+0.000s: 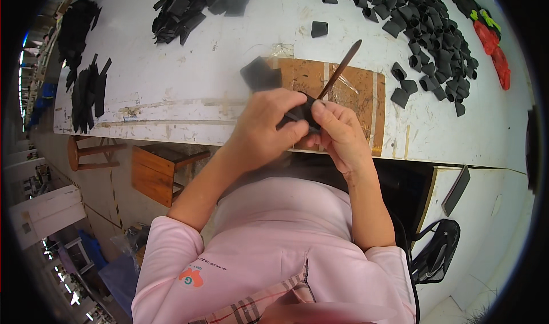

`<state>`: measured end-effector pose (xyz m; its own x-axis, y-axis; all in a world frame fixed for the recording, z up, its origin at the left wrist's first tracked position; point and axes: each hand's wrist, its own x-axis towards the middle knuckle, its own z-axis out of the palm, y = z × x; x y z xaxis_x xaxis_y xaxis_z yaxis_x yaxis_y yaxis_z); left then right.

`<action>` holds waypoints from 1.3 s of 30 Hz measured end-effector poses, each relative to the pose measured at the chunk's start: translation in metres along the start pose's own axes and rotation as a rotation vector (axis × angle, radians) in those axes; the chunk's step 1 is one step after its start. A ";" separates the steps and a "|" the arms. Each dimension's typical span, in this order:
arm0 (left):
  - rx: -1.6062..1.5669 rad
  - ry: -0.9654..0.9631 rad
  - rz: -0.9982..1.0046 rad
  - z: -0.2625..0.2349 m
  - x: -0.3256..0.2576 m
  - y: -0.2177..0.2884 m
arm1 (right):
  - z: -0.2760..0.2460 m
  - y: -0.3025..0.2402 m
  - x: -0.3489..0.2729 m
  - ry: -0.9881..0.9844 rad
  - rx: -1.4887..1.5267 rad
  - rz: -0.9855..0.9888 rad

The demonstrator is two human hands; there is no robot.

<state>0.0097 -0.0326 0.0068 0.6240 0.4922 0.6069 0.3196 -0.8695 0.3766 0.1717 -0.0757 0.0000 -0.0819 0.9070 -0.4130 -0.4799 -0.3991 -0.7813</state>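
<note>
Red plastic bag (pixel 496 50): lies at the far right edge of the tabletop (pixel 229 66), crumpled and lumpy, beside yellow-green scraps.
Shirt logo (pixel 193 276): small orange and teal print on the pink shirt front.
Screens, signs: none seen.

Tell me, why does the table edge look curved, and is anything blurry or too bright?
In the head view the fisheye lens bows the white table toward the black rim; light is even, shadows soft. The left hand, right hand and brown stick look sharp; the small black piece shows little detail.
</note>
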 end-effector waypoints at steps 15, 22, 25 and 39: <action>-1.247 0.288 -1.064 0.008 -0.006 0.019 | 0.006 0.013 0.006 -0.104 0.439 0.043; -0.982 0.369 -1.073 0.000 -0.003 0.016 | 0.014 0.008 0.000 0.199 -0.384 -0.134; -0.836 0.512 -1.004 -0.016 -0.004 0.013 | 0.017 0.025 -0.016 0.049 -1.083 -0.819; -0.943 0.465 -1.132 -0.025 -0.016 0.012 | 0.009 0.052 0.057 0.114 -1.577 -0.889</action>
<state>-0.0144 -0.0500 0.0195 0.0475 0.9784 -0.2013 -0.2060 0.2068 0.9564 0.1347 -0.0435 -0.0598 -0.2047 0.9121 0.3552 0.8503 0.3455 -0.3970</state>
